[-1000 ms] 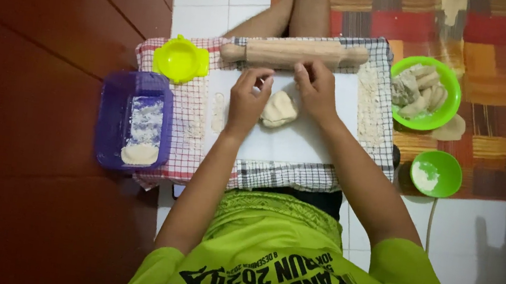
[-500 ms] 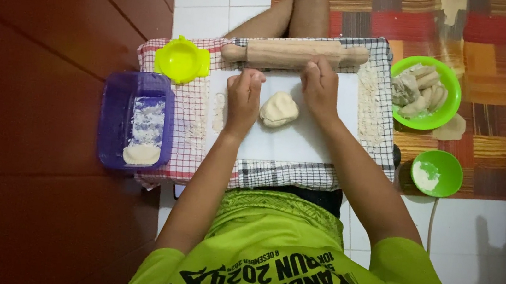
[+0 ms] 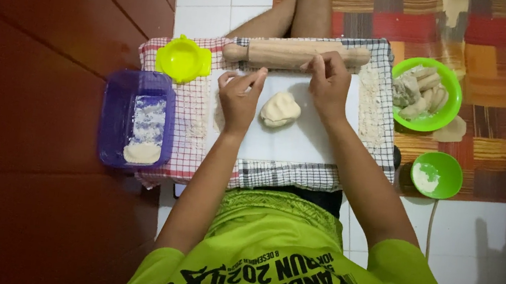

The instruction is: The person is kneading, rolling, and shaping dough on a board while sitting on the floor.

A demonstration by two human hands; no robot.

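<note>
A person in a bright green shirt sits over a low work surface, seen from above. A checked cloth (image 3: 299,178) in red, white and dark lines covers it, with a smooth white sheet (image 3: 294,141) laid on top.

At the centre of the sheet lies a lump of dough (image 3: 280,109), pale cream, soft and rounded, with a slightly uneven surface. The left hand (image 3: 239,98) rests just left of the dough, its fingers stretched forward and loosely spread, gripping nothing; whether its edge touches the dough is hard to tell. The right hand (image 3: 329,84) sits just right of the dough and reaches up to a wooden rolling pin (image 3: 295,53), a long tan cylinder lying crosswise along the far edge of the sheet. The fingers curl onto the pin; how firmly they grip cannot be made out.

Left of the sheet sits a yellow plastic mould (image 3: 183,58), round with small tabs. Beyond the cloth's left edge is a translucent purple rectangular tub (image 3: 119,102) holding a white floury patch and a pale piece of dough. To the right, a green bowl (image 3: 453,89) holds several folded pale pieces, and a smaller green bowl (image 3: 451,168) holds white powder. A loose line of flour dusts the cloth's right side. The person's legs are partly hidden beneath the surface.
</note>
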